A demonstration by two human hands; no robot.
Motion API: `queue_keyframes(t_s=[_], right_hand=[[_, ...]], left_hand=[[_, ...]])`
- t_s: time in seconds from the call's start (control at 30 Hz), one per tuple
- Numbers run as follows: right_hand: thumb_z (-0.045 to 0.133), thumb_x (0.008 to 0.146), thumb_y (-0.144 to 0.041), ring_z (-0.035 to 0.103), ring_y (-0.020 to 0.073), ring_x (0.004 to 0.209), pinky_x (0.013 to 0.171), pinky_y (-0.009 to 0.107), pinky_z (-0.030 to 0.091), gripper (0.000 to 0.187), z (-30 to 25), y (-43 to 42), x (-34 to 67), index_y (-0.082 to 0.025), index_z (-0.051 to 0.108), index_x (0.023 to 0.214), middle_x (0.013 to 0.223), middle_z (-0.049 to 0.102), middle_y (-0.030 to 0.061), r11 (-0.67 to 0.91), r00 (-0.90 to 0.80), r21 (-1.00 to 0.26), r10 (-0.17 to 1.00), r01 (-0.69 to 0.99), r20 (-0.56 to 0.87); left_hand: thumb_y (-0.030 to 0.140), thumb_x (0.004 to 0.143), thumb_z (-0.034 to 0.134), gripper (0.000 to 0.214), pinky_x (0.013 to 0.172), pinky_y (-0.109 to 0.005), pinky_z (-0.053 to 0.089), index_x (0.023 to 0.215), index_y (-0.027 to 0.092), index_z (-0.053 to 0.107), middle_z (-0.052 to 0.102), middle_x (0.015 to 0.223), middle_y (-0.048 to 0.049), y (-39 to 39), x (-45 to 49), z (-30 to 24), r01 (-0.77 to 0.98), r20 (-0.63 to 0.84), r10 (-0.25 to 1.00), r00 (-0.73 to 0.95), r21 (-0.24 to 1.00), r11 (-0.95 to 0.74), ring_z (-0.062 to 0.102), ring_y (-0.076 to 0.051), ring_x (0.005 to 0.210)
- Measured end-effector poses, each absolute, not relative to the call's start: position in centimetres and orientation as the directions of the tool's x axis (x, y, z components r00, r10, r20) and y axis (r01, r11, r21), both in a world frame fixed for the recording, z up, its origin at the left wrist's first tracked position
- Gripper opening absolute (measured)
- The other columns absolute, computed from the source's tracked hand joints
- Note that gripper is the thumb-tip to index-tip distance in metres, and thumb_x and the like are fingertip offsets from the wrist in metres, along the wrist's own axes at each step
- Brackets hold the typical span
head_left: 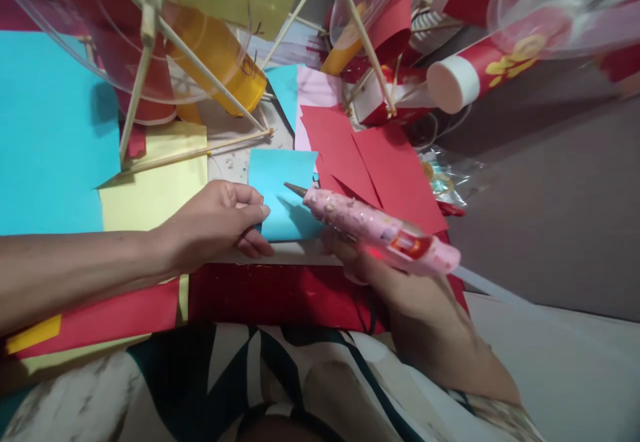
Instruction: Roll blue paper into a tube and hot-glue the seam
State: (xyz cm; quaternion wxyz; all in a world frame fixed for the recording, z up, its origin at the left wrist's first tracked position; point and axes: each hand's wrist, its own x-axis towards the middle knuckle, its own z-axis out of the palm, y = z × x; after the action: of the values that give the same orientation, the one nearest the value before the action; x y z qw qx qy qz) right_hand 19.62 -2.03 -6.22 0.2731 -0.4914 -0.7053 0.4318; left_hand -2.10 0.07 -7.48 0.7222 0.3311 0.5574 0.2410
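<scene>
My left hand (225, 219) pinches the left edge of a small blue sheet of paper (280, 169) between thumb and fingers. The sheet's lower edge looks rolled or bent upward. In my right hand (400, 295) is a pink hot glue gun (370, 219), its dark metal nozzle pointing left over the blue paper. A red glow shows under its body, and a clear glue stick or cord trails from its rear end. My right fingers wrap the handle, which they mostly hide.
Red paper pieces (400, 162) lie right of the blue paper. A large blue sheet (50, 135) and a yellow sheet (155, 192) lie left. Stick frames (200, 62) with clear plastic discs and paper cups stand behind. A red-and-white tube (453, 85) juts in at right, near a grey wall (550, 209).
</scene>
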Motion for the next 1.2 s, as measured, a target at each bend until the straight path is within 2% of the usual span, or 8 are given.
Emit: queue_keyframes(t_s=[0.07, 0.17, 0.33, 0.47, 0.63, 0.77, 1.03, 1.2], right_hand=[[0.068, 0.087, -0.025, 0.066, 0.0291, 0.118, 0.090, 0.039, 0.061, 0.040, -6.1, -2.1, 19.5, -0.032, 0.069, 0.126, 0.126, 0.071, 0.0018, 0.147, -0.353, -0.863, 0.935, 0.483, -0.039], [0.068, 0.086, -0.022, 0.062, 0.0303, 0.125, 0.098, 0.042, 0.058, 0.044, -6.4, -2.0, 19.8, -0.031, 0.067, 0.128, 0.133, 0.068, 0.0009, 0.184, -0.402, -0.841, 0.914, 0.509, -0.043], [0.068, 0.086, -0.023, 0.069, 0.0262, 0.115, 0.083, 0.033, 0.063, 0.048, -7.4, -1.6, 20.3, -0.029, 0.063, 0.133, 0.134, 0.067, 0.0023, 0.334, -0.489, -0.777, 0.872, 0.534, 0.039], [0.063, 0.089, -0.024, 0.073, 0.0241, 0.102, 0.073, 0.032, 0.062, 0.040, -7.4, -1.7, 20.0, -0.027, 0.066, 0.129, 0.124, 0.072, 0.0058, 0.437, -0.522, -0.665, 0.849, 0.606, 0.081], [0.059, 0.092, -0.028, 0.073, 0.0237, 0.088, 0.069, 0.033, 0.059, 0.033, -7.5, -2.0, 19.9, -0.026, 0.067, 0.124, 0.094, 0.075, 0.0065, 0.475, -0.544, -0.580, 0.837, 0.662, 0.064], [0.058, 0.093, -0.033, 0.071, 0.0220, 0.078, 0.061, 0.032, 0.056, 0.026, -7.8, -2.0, 20.1, -0.023, 0.069, 0.113, 0.083, 0.071, 0.0055, 0.486, -0.544, -0.539, 0.837, 0.689, 0.059], [0.058, 0.091, -0.032, 0.067, 0.0195, 0.066, 0.054, 0.030, 0.049, 0.018, -7.6, -1.6, 19.7, -0.018, 0.069, 0.096, 0.075, 0.069, 0.0064, 0.513, -0.569, -0.488, 0.822, 0.706, 0.040], [0.056, 0.091, -0.036, 0.062, 0.0166, 0.059, 0.050, 0.028, 0.044, 0.023, -8.2, -1.7, 19.8, -0.018, 0.069, 0.099, 0.075, 0.069, 0.0055, 0.556, -0.588, -0.465, 0.804, 0.689, 0.089]], left_hand=[[0.019, 0.091, 0.058, 0.022, 0.049, -0.013, 0.051, 0.070, 0.017, 0.053, 0.068, 0.051, -0.0016, -0.1, -2.0, -7.6, -0.040, -0.634, 0.731, 0.254, 0.748, 0.662, 0.065, -0.009, 0.048], [0.021, 0.090, 0.058, 0.025, 0.050, -0.016, 0.054, 0.067, 0.017, 0.053, 0.068, 0.052, -0.0013, -0.2, -2.0, -7.8, -0.070, -0.637, 0.729, 0.249, 0.739, 0.670, 0.069, -0.012, 0.052], [0.020, 0.088, 0.057, 0.024, 0.049, -0.015, 0.053, 0.064, 0.018, 0.053, 0.067, 0.051, -0.0006, -0.2, -1.8, -8.4, -0.021, -0.651, 0.719, 0.244, 0.738, 0.675, 0.068, -0.012, 0.050], [0.018, 0.086, 0.059, 0.022, 0.046, -0.015, 0.051, 0.065, 0.018, 0.052, 0.065, 0.050, 0.0013, -0.2, -1.7, -8.6, -0.015, -0.635, 0.733, 0.245, 0.753, 0.658, 0.069, -0.013, 0.050], [0.017, 0.085, 0.060, 0.022, 0.046, -0.015, 0.052, 0.065, 0.019, 0.050, 0.064, 0.049, 0.0021, -0.4, -1.6, -8.6, -0.032, -0.624, 0.744, 0.238, 0.761, 0.648, 0.069, -0.013, 0.051], [0.018, 0.086, 0.060, 0.023, 0.046, -0.015, 0.052, 0.065, 0.019, 0.051, 0.065, 0.050, 0.0019, -0.4, -1.7, -8.7, -0.026, -0.613, 0.753, 0.239, 0.771, 0.636, 0.069, -0.014, 0.052], [0.021, 0.087, 0.061, 0.022, 0.048, -0.017, 0.054, 0.067, 0.019, 0.052, 0.066, 0.053, 0.0007, -0.3, -1.7, -9.1, -0.010, -0.604, 0.756, 0.254, 0.780, 0.626, 0.072, -0.016, 0.057], [0.023, 0.085, 0.063, 0.022, 0.047, -0.016, 0.052, 0.066, 0.019, 0.052, 0.068, 0.056, 0.0005, -0.3, -1.8, -9.1, 0.008, -0.598, 0.763, 0.246, 0.789, 0.615, 0.071, -0.014, 0.055]])
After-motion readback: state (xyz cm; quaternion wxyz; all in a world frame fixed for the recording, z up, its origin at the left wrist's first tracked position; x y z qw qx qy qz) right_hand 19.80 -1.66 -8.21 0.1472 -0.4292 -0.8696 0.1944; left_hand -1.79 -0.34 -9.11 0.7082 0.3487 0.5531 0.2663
